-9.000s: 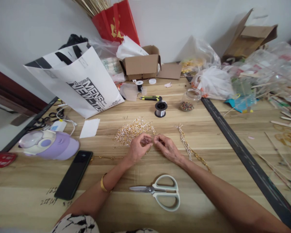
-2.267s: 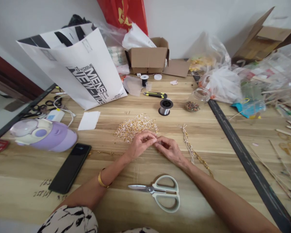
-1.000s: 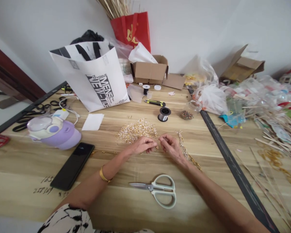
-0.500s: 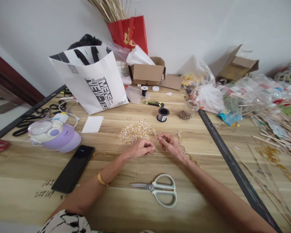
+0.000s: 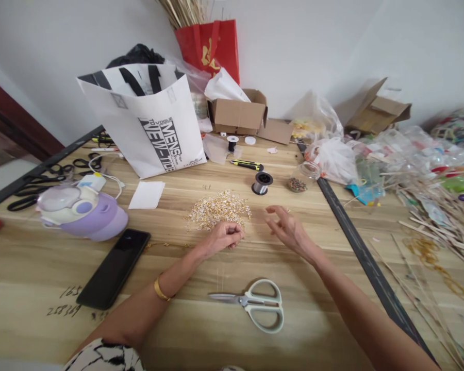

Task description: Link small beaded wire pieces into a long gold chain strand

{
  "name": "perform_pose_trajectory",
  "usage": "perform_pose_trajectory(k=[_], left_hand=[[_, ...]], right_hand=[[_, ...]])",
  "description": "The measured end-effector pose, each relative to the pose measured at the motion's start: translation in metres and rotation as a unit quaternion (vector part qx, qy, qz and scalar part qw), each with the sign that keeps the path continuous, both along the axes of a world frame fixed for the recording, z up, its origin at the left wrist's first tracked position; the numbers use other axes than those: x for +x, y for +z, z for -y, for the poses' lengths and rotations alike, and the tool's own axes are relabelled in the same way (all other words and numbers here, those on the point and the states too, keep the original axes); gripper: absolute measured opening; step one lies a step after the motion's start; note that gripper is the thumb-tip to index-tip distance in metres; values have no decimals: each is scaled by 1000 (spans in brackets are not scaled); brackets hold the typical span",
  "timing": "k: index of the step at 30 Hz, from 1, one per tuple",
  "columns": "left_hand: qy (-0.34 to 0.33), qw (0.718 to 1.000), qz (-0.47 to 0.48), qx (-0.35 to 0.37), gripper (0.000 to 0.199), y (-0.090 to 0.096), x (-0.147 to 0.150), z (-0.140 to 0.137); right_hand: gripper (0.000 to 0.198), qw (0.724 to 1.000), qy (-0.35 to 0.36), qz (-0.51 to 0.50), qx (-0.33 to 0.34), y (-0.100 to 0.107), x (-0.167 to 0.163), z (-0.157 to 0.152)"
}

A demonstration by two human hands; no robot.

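My left hand (image 5: pixel 225 236) is closed, thumb against curled fingers, at the near edge of a pile of small gold and clear beads (image 5: pixel 218 210). Whatever its fingertips hold is too small to make out. To the right of the pile, my right hand (image 5: pixel 288 231) is raised a little over the wooden table with its fingers apart, and I see nothing in them. The beaded strand is mostly hidden by that hand. Scissors with pale handles (image 5: pixel 261 304) lie nearer to me, blades pointing left. A spool of silvery wire (image 5: pixel 262 183) stands beyond the hands.
Left are a black phone (image 5: pixel 114 268), a purple bottle (image 5: pixel 87 212) and a white paper bag (image 5: pixel 150 123). Behind lie a yellow-black cutter (image 5: pixel 246 165), a cardboard box (image 5: pixel 237 114) and a jar of beads (image 5: pixel 298 184). Plastic bags and sticks (image 5: pixel 441 221) crowd the right.
My right hand has moved right, away from my left hand, and its fingers have spread from a pinch. My left hand stays closed by the beads. The view has shifted slightly.
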State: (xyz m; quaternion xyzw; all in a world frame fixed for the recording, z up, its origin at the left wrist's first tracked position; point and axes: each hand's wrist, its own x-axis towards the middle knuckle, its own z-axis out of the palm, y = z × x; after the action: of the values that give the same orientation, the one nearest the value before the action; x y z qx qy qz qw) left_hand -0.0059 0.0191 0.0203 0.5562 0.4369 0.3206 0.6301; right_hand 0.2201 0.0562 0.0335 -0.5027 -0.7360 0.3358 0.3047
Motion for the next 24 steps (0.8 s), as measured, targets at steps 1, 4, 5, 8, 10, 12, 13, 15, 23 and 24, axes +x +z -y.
perform_pose_trajectory(k=[1, 4, 5, 8, 10, 12, 13, 15, 23, 24], left_hand=[[3, 1000, 5, -1, 24, -1, -1, 0], [10, 1000, 8, -8, 24, -5, -1, -1], [12, 1000, 6, -12, 24, -5, -1, -1], [16, 1000, -1, -20, 25, -5, 0, -1], [18, 1000, 1, -20, 26, -4, 0, 0], [20, 1000, 3, -21, 26, -4, 1, 0], [21, 1000, 3, -21, 26, -4, 1, 0], [22, 1000, 5, -19, 26, -4, 1, 0], [22, 1000, -1, -5, 27, 0, -2, -2], [23, 1000, -3, -5, 27, 0, -2, -2]], right_hand=[[32, 1000, 6, 27, 10, 5, 5, 2], [32, 999, -4, -12, -41, 22, 16, 10], [32, 996, -20, -61, -64, 28, 18, 11], [28, 968, -31, -228, -102, 40, 17, 13], [25, 942, -12, -311, -127, 46, 12, 10], [27, 920, 1, -363, -148, 49, 8, 8], [27, 915, 5, -373, -155, 51, 6, 9], [27, 918, 19, -361, -161, 53, 2, 13], [16, 941, 285, 140, -118, 51, -6, 88], [19, 932, 300, 184, -86, 49, -8, 98]])
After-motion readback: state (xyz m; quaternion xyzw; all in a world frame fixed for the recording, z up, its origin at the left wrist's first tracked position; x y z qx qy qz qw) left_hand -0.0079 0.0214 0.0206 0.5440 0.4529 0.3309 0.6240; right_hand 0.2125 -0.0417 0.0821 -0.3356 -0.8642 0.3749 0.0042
